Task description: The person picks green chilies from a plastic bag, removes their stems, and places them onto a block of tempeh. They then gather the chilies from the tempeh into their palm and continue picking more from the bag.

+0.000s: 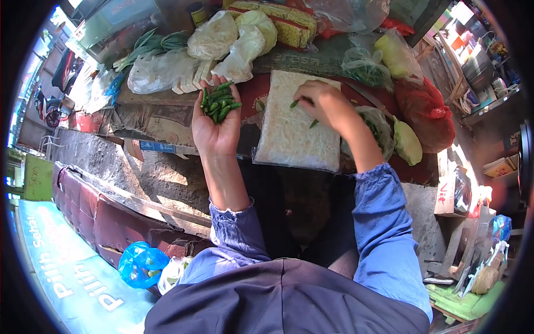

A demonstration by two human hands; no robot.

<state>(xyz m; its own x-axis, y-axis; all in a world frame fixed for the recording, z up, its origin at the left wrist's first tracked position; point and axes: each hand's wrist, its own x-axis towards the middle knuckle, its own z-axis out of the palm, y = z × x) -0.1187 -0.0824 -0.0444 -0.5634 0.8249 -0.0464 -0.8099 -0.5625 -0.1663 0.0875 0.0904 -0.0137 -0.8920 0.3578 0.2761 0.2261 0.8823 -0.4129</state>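
Observation:
My left hand (216,136) is palm up and cupped, holding a small heap of green chilies (221,103). My right hand (328,106) reaches over a flat, whitish slab in clear plastic (283,136), fingers pinched together. At its fingertips shows a single green chili (293,104). Another small green chili (314,123) lies on the slab below that hand. What the slab is made of, I cannot make out. Right of the slab are a knife (367,96), a clear bag of greens (378,128) and a pale green vegetable (407,142).
Behind the hands lie white plastic bags (161,75), leafy greens (147,47) and yellow blocks with red edges (292,30). A red plastic bag (428,114) sits at the right. A maroon padded bench (111,214) and a blue bag (139,264) are at lower left.

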